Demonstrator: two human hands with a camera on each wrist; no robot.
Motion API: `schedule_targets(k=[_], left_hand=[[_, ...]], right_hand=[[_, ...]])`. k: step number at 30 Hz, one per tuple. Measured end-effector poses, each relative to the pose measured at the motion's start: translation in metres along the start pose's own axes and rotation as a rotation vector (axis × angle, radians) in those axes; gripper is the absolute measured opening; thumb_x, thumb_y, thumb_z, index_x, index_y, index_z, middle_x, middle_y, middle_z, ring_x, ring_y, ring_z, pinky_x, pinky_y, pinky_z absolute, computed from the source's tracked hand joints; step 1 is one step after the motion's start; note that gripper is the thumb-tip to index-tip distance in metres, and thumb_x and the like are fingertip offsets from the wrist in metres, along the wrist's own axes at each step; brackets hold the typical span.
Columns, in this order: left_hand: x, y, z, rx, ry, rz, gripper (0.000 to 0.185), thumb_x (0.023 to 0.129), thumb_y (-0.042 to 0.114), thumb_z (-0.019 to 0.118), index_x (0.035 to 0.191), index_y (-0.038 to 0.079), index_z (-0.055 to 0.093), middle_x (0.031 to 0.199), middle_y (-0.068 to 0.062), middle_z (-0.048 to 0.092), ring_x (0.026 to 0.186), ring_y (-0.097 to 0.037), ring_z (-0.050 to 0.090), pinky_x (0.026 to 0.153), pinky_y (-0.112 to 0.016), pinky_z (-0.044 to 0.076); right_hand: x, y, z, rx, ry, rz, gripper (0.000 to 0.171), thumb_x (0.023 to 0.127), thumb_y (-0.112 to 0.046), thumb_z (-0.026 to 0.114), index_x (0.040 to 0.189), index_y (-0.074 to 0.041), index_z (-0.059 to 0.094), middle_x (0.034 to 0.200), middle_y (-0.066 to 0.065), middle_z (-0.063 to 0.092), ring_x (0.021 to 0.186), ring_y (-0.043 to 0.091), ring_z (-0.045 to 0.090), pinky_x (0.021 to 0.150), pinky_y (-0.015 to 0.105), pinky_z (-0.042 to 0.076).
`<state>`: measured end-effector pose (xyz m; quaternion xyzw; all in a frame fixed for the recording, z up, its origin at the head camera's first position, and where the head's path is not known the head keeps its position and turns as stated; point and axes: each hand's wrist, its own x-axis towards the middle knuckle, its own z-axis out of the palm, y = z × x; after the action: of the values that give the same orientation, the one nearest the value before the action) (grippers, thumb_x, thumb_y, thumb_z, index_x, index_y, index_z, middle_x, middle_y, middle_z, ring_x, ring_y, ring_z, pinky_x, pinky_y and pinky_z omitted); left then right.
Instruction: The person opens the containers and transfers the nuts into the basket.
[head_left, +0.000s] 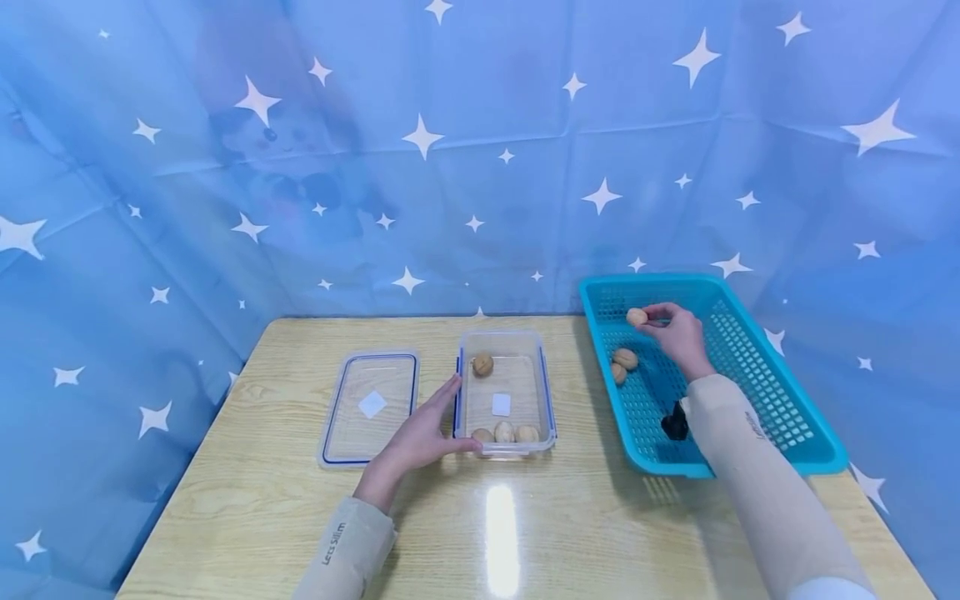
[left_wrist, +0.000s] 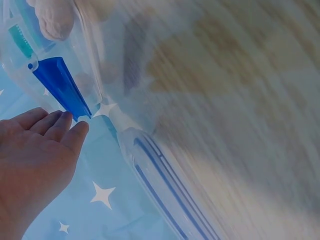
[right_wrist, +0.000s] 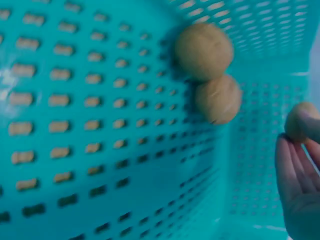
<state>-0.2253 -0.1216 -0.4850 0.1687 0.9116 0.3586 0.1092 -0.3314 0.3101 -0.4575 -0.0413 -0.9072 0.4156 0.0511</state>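
Observation:
My right hand [head_left: 678,337] pinches a walnut [head_left: 637,317] between thumb and fingers, over the far part of the teal basket [head_left: 637,458]. Two more walnuts [right_wrist: 217,98] lie against each other on the basket floor, below and left of that hand. My left hand [head_left: 423,433] rests with spread, fairly straight fingers at the left side of a clear plastic box [head_left: 517,346], near its blue latch [left_wrist: 62,87]. Inside the box, one walnut [head_left: 482,364] sits at the far left and three walnuts [head_left: 504,432] line the near end.
The box's clear lid [head_left: 372,371], with a blue seal and a white sticker, lies on the wooden table [head_left: 247,492] left of the box. A blue star-printed curtain [head_left: 480,167] hangs behind the table. A black object [head_left: 675,423] shows beside my right sleeve.

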Motion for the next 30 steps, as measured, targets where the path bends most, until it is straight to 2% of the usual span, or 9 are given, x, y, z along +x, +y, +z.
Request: schedule_targets(k=[3,5,8,10,22,26,30], left_hand=[[0.0,0.001,0.0,0.001,0.0,-0.005,0.112,0.076,0.051,0.082,0.161,0.016,0.018,0.168,-0.005,0.016,0.152,-0.035,0.025,0.124,-0.054,0.025],[-0.001,0.002,0.0,0.001,-0.001,-0.006,0.112,0.075,0.051,0.082,0.161,0.016,0.018,0.168,-0.006,0.016,0.152,-0.036,0.025,0.124,-0.054,0.025],[-0.001,0.003,0.0,0.01,-0.004,-0.009,0.113,0.075,0.052,0.082,0.161,0.016,0.017,0.169,-0.005,0.015,0.152,-0.036,0.026,0.124,-0.054,0.026],[-0.001,0.003,0.0,0.011,-0.002,-0.011,0.113,0.075,0.052,0.082,0.161,0.016,0.018,0.169,-0.005,0.015,0.151,-0.036,0.026,0.124,-0.055,0.026],[-0.001,0.005,-0.001,0.014,0.001,-0.016,0.112,0.075,0.05,0.082,0.161,0.015,0.018,0.168,-0.006,0.016,0.151,-0.037,0.026,0.124,-0.055,0.026],[-0.001,0.005,-0.001,0.012,0.001,-0.013,0.113,0.075,0.051,0.082,0.161,0.015,0.018,0.168,-0.006,0.016,0.151,-0.037,0.026,0.123,-0.055,0.026],[0.0,0.006,-0.001,0.012,-0.001,-0.015,0.113,0.075,0.051,0.082,0.161,0.016,0.018,0.168,-0.006,0.016,0.152,-0.036,0.025,0.124,-0.055,0.026]], right_hand=[[0.002,0.011,0.001,-0.03,-0.077,0.013,0.042,0.101,-0.02,0.058,0.134,0.005,0.053,0.135,0.031,0.052,0.125,0.049,0.05,0.107,0.067,0.04],[0.002,0.016,0.001,-0.046,-0.123,0.037,0.042,0.101,-0.019,0.059,0.135,0.005,0.052,0.136,0.032,0.051,0.126,0.049,0.048,0.107,0.067,0.039],[0.002,0.019,0.003,-0.06,-0.175,0.076,0.042,0.101,-0.018,0.058,0.136,0.004,0.051,0.138,0.032,0.05,0.126,0.049,0.046,0.106,0.065,0.041],[0.003,0.021,0.004,-0.066,-0.196,0.097,0.042,0.101,-0.017,0.058,0.136,0.004,0.05,0.139,0.032,0.049,0.125,0.048,0.047,0.099,0.061,0.048],[0.003,0.027,0.006,-0.067,-0.263,0.129,0.045,0.1,-0.017,0.058,0.137,0.009,0.05,0.139,0.035,0.05,0.126,0.049,0.05,0.103,0.057,0.049],[0.004,0.029,0.004,-0.04,-0.276,0.144,0.046,0.101,-0.016,0.057,0.139,0.008,0.048,0.141,0.035,0.049,0.127,0.047,0.049,0.104,0.055,0.049],[0.002,0.025,0.001,0.048,-0.25,0.158,0.049,0.102,-0.016,0.055,0.142,0.009,0.044,0.143,0.035,0.046,0.129,0.046,0.049,0.107,0.054,0.049]])
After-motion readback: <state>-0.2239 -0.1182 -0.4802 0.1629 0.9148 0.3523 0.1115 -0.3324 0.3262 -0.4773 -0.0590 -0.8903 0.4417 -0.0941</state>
